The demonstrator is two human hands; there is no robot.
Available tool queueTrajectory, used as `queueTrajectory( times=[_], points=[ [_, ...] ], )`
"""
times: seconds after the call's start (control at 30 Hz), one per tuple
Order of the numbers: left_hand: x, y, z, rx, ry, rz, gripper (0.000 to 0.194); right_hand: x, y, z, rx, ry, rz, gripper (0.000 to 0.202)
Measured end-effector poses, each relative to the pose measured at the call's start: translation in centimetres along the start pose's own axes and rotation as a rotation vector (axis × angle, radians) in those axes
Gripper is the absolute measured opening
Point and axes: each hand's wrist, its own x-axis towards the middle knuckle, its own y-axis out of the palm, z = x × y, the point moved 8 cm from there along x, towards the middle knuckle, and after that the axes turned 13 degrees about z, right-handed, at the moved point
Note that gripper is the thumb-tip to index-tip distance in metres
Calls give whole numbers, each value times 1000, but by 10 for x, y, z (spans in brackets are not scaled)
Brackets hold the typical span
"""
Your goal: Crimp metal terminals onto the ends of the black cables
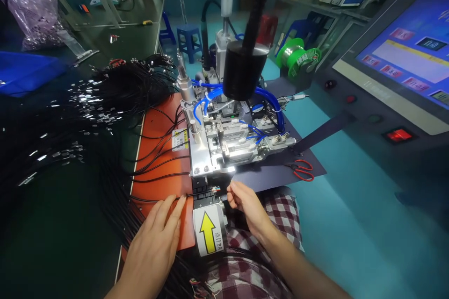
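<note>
A black cable [196,194] lies across the black clamp fixtures [203,202] at the machine's near end, its coloured wire ends [216,189] poking out on the right. My left hand [157,231] rests over the orange plate, its fingertips closed on this cable just left of the fixtures; the thumb is hidden. Right of the wire ends, apart from them, my right hand [245,203] has thumb and index finger pinched and the other fingers curled; anything between them is too small to see. Below the fixtures, a round end cover carries a yellow arrow label [209,232].
Beyond my hands stands the machine [238,142] with blue air hoses. More cables cross the orange plate [154,131] from a large cable pile [122,84]. Red-handled scissors [303,170] lie on the dark plate at right. A control screen [407,51] and green spool [298,57] are further right.
</note>
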Motion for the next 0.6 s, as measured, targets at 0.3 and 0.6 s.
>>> queueTrajectory(
  times=[0.3, 0.6],
  points=[
    [41, -2, 20, -83, -18, 71, 44, -7, -14, -7, -5, 7, -53, 33],
    [17, -45, 29, -386, 287, 425, 25, -37, -20, 21, -109, -44, -71, 26]
  ],
)
